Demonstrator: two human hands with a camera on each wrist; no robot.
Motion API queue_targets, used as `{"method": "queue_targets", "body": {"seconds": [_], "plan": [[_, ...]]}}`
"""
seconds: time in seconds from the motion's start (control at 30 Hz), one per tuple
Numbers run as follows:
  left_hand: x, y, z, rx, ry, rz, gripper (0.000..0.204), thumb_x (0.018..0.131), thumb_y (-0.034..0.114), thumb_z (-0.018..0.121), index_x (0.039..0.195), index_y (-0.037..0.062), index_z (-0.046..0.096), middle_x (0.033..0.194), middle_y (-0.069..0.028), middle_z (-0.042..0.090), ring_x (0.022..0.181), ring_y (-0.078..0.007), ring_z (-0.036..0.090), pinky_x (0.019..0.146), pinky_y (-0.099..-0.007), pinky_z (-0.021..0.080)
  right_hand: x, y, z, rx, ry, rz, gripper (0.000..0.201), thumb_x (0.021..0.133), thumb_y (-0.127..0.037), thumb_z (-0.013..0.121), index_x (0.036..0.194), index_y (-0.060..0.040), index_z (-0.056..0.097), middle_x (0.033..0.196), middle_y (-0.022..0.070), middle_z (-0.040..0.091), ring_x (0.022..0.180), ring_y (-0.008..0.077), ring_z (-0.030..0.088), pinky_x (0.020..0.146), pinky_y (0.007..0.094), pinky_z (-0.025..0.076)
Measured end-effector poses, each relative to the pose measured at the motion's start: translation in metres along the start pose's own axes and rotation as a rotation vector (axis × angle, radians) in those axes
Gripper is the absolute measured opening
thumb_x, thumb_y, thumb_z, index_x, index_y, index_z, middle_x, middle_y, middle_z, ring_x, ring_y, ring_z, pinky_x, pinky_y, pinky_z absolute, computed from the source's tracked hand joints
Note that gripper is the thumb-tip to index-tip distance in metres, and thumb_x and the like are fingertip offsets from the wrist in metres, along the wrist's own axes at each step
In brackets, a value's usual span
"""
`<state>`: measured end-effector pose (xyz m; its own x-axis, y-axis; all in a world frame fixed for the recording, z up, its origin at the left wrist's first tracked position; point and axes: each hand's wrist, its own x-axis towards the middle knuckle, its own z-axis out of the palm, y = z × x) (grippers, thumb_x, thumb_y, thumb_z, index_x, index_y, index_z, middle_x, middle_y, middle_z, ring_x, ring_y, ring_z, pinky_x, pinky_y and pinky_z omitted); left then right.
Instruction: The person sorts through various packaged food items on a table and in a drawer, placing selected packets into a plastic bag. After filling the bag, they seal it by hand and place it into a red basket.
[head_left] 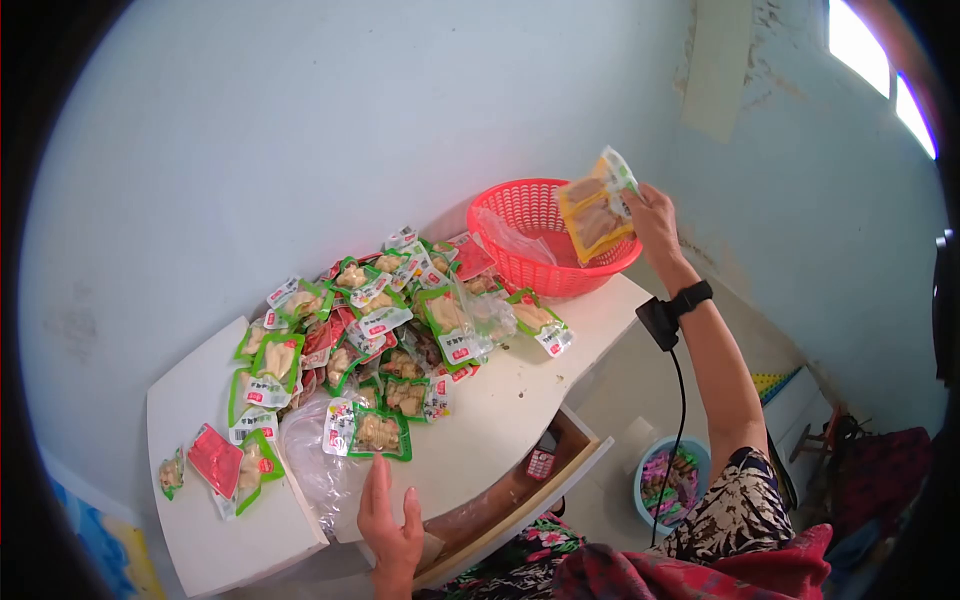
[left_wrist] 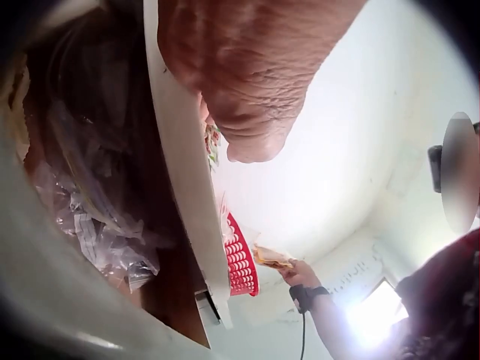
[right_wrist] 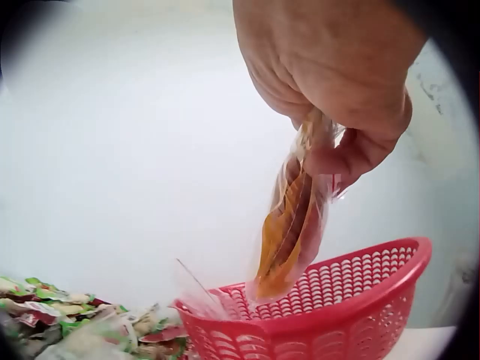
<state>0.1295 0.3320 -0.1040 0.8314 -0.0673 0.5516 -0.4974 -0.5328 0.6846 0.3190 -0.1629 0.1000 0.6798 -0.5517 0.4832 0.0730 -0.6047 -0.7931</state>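
My right hand (head_left: 655, 228) pinches the top edge of a yellow-edged clear food packet (head_left: 597, 208) with brown pieces inside. The packet hangs over the red plastic basket (head_left: 512, 205), as the right wrist view shows too, its lower end (right_wrist: 274, 274) close above the rim. Inside the basket lies clear plastic film (head_left: 515, 235). My left hand (head_left: 392, 520) is held near the table's front edge with its fingers straight and nothing in it. Nearest to it is a green-edged packet (head_left: 378, 434) on the heap.
A heap of green-edged and red packets (head_left: 350, 300) covers much of the white table (head_left: 490, 420). Below the front edge a drawer (head_left: 500, 520) stands pulled out, with a red phone (head_left: 541, 462) and plastic bags (left_wrist: 97, 232) in it. A blue basin (head_left: 643, 510) stands on the floor.
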Motion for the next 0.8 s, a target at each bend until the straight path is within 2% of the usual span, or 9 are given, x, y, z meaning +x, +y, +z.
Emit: {"method": "queue_targets", "body": {"seconds": [0.13,0.23,0.33,0.43,0.53,0.63,0.73,0.8], "plan": [[0.001,-0.004,0.001,0.145,-0.031,0.094,0.064,0.091,0.011,0.070,0.150,-0.0049,0.050,0.136,-0.0291,0.063,0.117,-0.0467,0.066,0.100,-0.0509,0.054,0.019,0.045,0.014,-0.205,0.084,0.046,0.028,0.093,-0.021,0.066,0.097,0.0058,0.071,0.090,0.0263,0.072,0.084,0.0384,0.074,0.077,0.0455,0.057],[0.001,-0.003,0.001,0.178,-0.039,0.109,0.065,0.090,0.011,0.070,0.150,-0.0042,0.051,0.135,-0.0289,0.064,0.115,-0.0465,0.066,0.098,-0.0512,0.054,0.037,0.099,0.028,-0.490,0.080,-0.072,0.023,0.088,-0.014,0.067,0.097,0.0069,0.070,0.088,0.0271,0.072,0.081,0.0444,0.074,0.072,0.0508,0.057],[0.001,-0.004,0.001,0.187,-0.042,0.115,0.064,0.090,0.010,0.070,0.149,-0.0043,0.051,0.135,-0.0284,0.064,0.114,-0.0459,0.066,0.098,-0.0510,0.054,0.026,0.099,0.038,-0.570,0.064,-0.072,0.023,0.084,-0.009,0.068,0.099,0.0069,0.070,0.097,0.0306,0.073,0.093,0.0497,0.072,0.080,0.0513,0.057],[0.002,-0.001,0.001,0.204,-0.055,0.106,0.063,0.089,0.008,0.069,0.148,-0.0049,0.052,0.136,-0.0276,0.064,0.116,-0.0452,0.065,0.098,-0.0510,0.054,0.011,0.079,0.045,-0.515,0.088,-0.079,0.023,0.085,-0.003,0.068,0.107,0.0043,0.073,0.107,0.0305,0.073,0.110,0.0490,0.069,0.092,0.0522,0.056],[0.003,0.001,0.001,0.216,-0.068,0.094,0.061,0.089,0.006,0.067,0.147,-0.0056,0.053,0.138,-0.0270,0.063,0.118,-0.0445,0.065,0.100,-0.0512,0.053,0.013,0.068,0.046,-0.839,-0.151,-0.077,0.024,0.088,-0.008,0.068,0.110,-0.0008,0.075,0.112,0.0256,0.074,0.112,0.0452,0.069,0.092,0.0551,0.055],[0.003,-0.001,0.001,0.216,-0.061,0.106,0.061,0.088,0.003,0.067,0.147,-0.0056,0.053,0.139,-0.0270,0.063,0.118,-0.0448,0.064,0.100,-0.0503,0.053,0.008,0.055,0.042,-1.218,-0.300,-0.226,0.023,0.085,-0.016,0.075,0.105,-0.0055,0.075,0.112,0.0183,0.075,0.119,0.0437,0.065,0.093,0.0570,0.052],[0.001,-0.002,0.001,0.211,-0.061,0.092,0.063,0.086,0.002,0.067,0.147,-0.0049,0.053,0.141,-0.0259,0.062,0.119,-0.0442,0.064,0.101,-0.0491,0.052,0.003,0.041,0.030,-1.174,-0.359,-0.118,0.029,0.091,-0.026,0.071,0.115,-0.0109,0.078,0.121,0.0152,0.074,0.123,0.0375,0.061,0.097,0.0582,0.048],[0.002,-0.001,0.001,0.207,-0.063,0.083,0.063,0.086,0.001,0.067,0.148,-0.0043,0.053,0.142,-0.0253,0.061,0.121,-0.0437,0.064,0.102,-0.0485,0.052,-0.001,0.042,0.026,-1.096,-0.302,-0.080,0.031,0.090,-0.030,0.073,0.114,-0.0112,0.079,0.123,0.0134,0.073,0.124,0.0382,0.060,0.097,0.0584,0.048]]}}
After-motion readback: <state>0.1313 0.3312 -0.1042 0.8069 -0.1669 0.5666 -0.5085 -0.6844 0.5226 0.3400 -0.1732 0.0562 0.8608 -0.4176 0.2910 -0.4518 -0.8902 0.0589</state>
